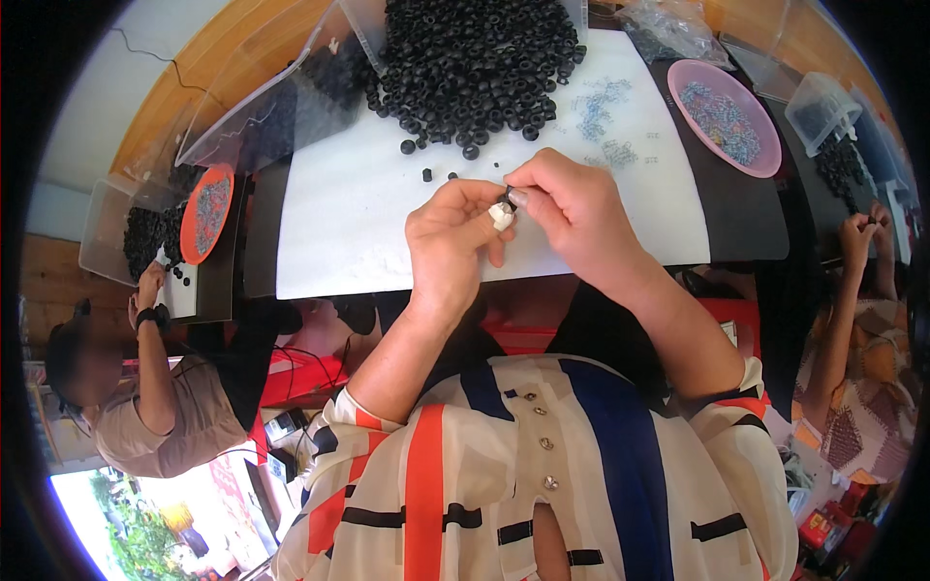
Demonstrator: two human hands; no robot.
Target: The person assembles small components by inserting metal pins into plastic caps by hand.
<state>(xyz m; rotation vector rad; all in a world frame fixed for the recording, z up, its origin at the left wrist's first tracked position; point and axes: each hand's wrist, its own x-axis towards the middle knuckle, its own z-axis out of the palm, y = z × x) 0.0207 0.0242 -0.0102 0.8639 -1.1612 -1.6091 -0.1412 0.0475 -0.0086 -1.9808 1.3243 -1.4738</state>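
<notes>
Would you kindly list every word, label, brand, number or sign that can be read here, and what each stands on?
No text can be read.
Red package at lower right: markings too small and blurred to read.
Small dark piece being held: too small to tell.
White sheet, pink tray, orange tray: no lettering visible.

No lettering seems legible from here.

At one o'clock, the left hand (448, 232) and right hand (576, 203) partly hide a small dark piece (509, 196). At twelve, the black heap (475, 73) is cut off by the upper edge. At nine, a co-worker's head (85, 358) is blurred.
</notes>
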